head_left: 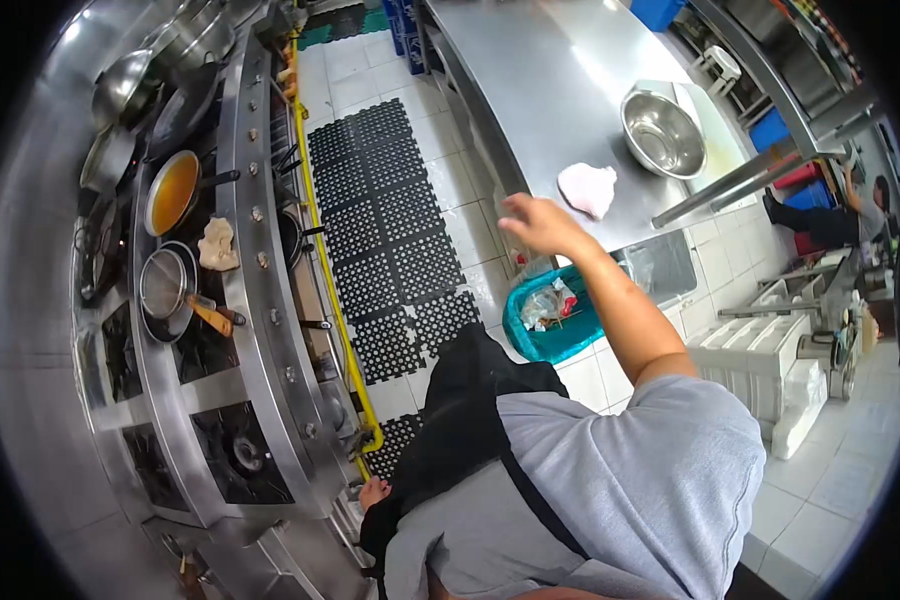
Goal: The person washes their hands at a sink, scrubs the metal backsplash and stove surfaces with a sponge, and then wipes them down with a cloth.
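My right hand (540, 222) reaches out past the front corner of the steel table, its fingers apart and nothing in them. Close to it on the table lies a crumpled white cloth (587, 190), not touched by the hand. Behind the cloth stands a shiny steel bowl (663, 133). Below my right forearm is a bin lined with a teal bag (515, 325), with plastic scraps inside. Low by the stove's front, my left hand (373, 493) hangs small and partly hidden by the dark apron; its visible fingers look loosely apart, with nothing seen in them.
A stove (270, 375) runs along the left, carrying a pan of orange-brown liquid (173, 193), a strainer (162, 284) over a pan, and a beige cloth (218, 246). A yellow pipe (322, 240) edges it. Black mats (380, 230) cover the floor. Another person (850, 215) is far right.
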Tool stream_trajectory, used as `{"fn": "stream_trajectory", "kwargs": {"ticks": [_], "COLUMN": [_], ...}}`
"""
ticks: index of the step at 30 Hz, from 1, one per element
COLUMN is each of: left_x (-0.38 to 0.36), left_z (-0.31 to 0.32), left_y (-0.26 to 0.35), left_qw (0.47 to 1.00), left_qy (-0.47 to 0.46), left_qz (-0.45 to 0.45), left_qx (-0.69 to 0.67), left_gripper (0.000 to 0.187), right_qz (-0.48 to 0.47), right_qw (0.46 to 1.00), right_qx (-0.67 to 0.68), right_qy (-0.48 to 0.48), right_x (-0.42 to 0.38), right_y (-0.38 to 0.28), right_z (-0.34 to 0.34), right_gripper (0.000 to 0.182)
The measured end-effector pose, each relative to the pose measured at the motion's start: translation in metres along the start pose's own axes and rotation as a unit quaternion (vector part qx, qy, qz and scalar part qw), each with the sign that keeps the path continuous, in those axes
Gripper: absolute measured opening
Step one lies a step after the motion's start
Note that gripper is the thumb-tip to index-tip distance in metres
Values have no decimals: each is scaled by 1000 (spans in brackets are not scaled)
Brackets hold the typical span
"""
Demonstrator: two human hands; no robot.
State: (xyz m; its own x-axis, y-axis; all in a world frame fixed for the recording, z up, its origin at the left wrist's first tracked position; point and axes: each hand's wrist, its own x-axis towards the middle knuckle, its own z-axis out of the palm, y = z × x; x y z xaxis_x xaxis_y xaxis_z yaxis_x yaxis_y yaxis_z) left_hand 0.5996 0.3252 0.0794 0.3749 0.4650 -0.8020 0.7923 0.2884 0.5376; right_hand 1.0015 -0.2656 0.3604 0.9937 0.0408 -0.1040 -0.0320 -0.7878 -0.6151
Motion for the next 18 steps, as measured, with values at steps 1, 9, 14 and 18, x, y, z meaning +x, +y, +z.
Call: {"fn": "stream_trajectory", "kwargs": {"ticks": [1, 9, 14, 18], "left_x": [-3, -58, -7, -12], "left_z": [1, 1, -14, -7], "left_y": [13, 80, -9, -61], "left_qw": [1000, 993, 996, 993], "left_qy": [-1, 4, 24, -28], "left_qz": [2, 73, 26, 59], "left_qx": [28, 94, -77, 102], "left_gripper": [17, 20, 29, 24], "right_qz": [-30, 161, 97, -165], "right_qw": [996, 931, 934, 916], "right_qx": [-37, -272, -153, -263], "right_qy": [82, 182, 308, 255], "right_x": [-6, 4, 17, 25], "right_y": [18, 169, 159, 149], "right_z": [-7, 2, -14, -17], "right_gripper": [48, 49, 33, 24]}}
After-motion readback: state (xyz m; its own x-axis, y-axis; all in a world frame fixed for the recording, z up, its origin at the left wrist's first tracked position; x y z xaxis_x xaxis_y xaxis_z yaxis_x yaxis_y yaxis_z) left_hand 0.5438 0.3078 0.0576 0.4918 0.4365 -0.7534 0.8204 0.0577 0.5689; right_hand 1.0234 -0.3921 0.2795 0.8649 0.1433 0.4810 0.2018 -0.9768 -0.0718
